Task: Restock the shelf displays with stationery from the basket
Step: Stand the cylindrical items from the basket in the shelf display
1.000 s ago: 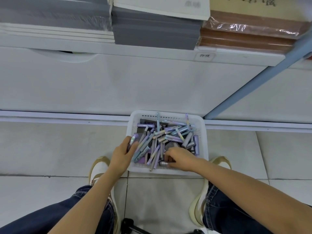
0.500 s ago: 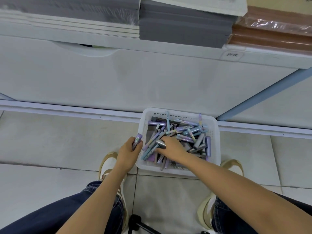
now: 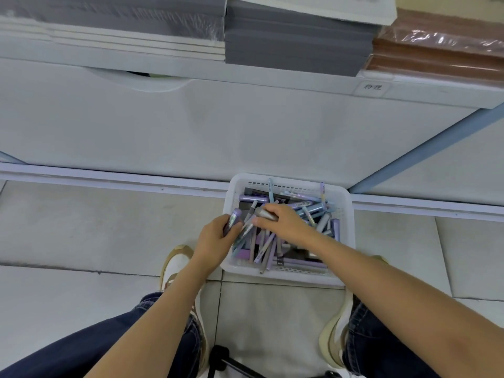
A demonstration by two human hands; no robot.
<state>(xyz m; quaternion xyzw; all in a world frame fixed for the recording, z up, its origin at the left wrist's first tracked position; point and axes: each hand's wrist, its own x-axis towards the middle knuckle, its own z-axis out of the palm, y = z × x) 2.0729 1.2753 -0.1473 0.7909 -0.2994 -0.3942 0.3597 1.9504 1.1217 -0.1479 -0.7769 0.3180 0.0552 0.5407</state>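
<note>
A white plastic basket (image 3: 344, 197) stands on the tiled floor against the base of the shelf unit, filled with several purple, grey and pale blue pens and markers (image 3: 305, 207). My left hand (image 3: 215, 240) is at the basket's left rim and grips a purple glittery marker (image 3: 233, 219) upright. My right hand (image 3: 283, 223) is over the basket's middle and holds a grey silver marker (image 3: 266, 214), its tip pointing left towards my left hand. The two hands nearly touch.
Above, the white shelf edge (image 3: 245, 77) carries stacks of grey books (image 3: 294, 36), a brown wrapped stack (image 3: 441, 53) and a small label (image 3: 372, 87). My shoes (image 3: 174, 264) and jeans flank the basket. A black stand base (image 3: 221, 356) lies on the floor between my feet.
My right hand lifted a grey marker from the basket's near side and carried it up and left towards my left hand, which kept hold of the purple marker.
</note>
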